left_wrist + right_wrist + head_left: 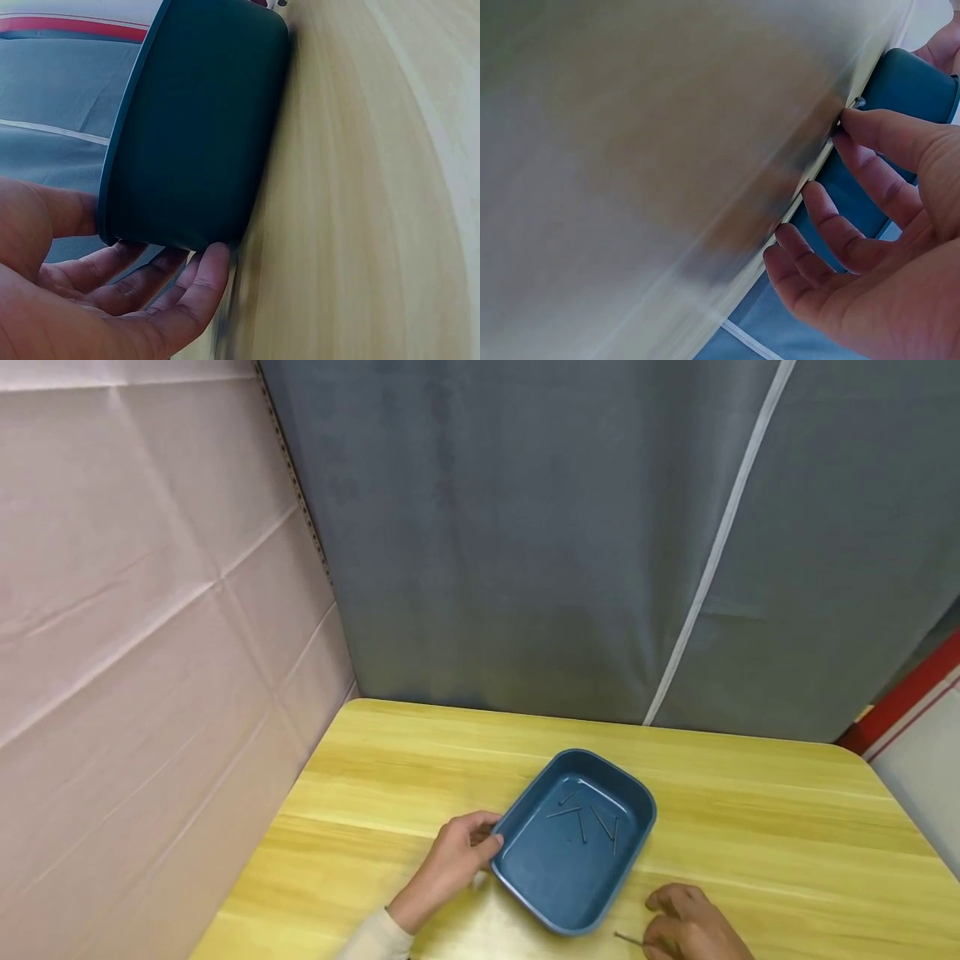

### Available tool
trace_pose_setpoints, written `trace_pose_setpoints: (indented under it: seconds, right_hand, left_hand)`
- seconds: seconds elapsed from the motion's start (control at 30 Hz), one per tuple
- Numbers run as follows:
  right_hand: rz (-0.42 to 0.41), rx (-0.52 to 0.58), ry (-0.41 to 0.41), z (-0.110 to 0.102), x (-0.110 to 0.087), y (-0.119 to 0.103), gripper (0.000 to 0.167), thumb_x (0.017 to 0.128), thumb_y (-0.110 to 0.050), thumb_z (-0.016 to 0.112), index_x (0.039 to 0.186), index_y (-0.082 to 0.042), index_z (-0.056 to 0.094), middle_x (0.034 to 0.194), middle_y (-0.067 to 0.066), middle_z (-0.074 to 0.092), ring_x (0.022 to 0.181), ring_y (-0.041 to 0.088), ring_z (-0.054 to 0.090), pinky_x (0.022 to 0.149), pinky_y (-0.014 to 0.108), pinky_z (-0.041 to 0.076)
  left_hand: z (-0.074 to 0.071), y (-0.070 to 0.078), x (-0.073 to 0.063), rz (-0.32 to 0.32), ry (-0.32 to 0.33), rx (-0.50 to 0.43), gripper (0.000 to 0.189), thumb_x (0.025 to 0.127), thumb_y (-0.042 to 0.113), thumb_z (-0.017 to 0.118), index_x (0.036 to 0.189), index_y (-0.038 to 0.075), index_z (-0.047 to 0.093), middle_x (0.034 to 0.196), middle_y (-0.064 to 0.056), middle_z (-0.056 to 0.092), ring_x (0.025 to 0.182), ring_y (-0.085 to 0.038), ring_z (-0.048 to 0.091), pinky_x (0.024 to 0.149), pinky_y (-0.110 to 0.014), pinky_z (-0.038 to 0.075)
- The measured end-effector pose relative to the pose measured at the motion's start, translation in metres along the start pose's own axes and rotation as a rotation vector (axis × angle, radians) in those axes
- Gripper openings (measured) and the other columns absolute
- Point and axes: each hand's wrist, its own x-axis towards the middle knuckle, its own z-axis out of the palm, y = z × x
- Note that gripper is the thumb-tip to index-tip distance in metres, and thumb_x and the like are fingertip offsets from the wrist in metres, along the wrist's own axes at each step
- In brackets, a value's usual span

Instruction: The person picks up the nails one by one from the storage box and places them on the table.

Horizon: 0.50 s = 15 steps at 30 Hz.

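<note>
A dark blue rectangular tray (pixel 536 877) lies on the table in the head view, with several thin grey nails (pixel 602 822) scattered on its floor. My left hand (pixel 453 858) holds its left edge. In the left wrist view the thumb is at the rim of the tray (pixel 187 135) and the fingers touch the outer wall lower down. To the right of the tray, my right hand (pixel 690 922) pinches a nail (pixel 628 938), whose head points toward the tray. The right wrist view shows thumb and forefinger together at the tabletop, the nail's head (pixel 859 102) just beyond them.
The yellow wood-grain table (pixel 405 760) has rounded far corners. Behind it hangs a grey curtain (pixel 510 543) with a white strip (pixel 720 539). A pale pink cloth wall (pixel 150 610) stands on the left. At the right is a red-edged panel (pixel 918 693).
</note>
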Motion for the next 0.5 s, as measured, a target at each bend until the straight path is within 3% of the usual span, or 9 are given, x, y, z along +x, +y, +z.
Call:
trace_pose_setpoints:
  seconds: [0.27,0.5]
  right_hand:
    - [-0.021,-0.015,0.008,0.0007,0.0005,0.0027,0.049,0.049,-0.015,0.100,0.073,-0.042,0.066,0.104,-0.008,0.067,0.098,0.015,0.058,0.095,0.009,0.036]
    - [0.002,-0.023,-0.027,-0.0019,0.0013,0.0001,0.047,0.054,-0.015,0.099,0.078,-0.041,0.068,0.105,-0.009,0.068,0.098,0.015,0.059,0.092,0.010,0.039]
  left_hand:
    - [0.0009,-0.0033,0.0018,-0.015,-0.007,0.013,0.034,0.105,0.005,0.067,0.136,-0.009,0.069,0.117,-0.019,0.074,0.106,-0.031,0.074,0.078,-0.029,0.066]
    - [0.0008,-0.0059,0.0023,-0.008,-0.005,0.021,0.034,0.105,0.006,0.067,0.136,-0.008,0.069,0.117,-0.019,0.075,0.108,-0.032,0.074,0.078,-0.029,0.066]
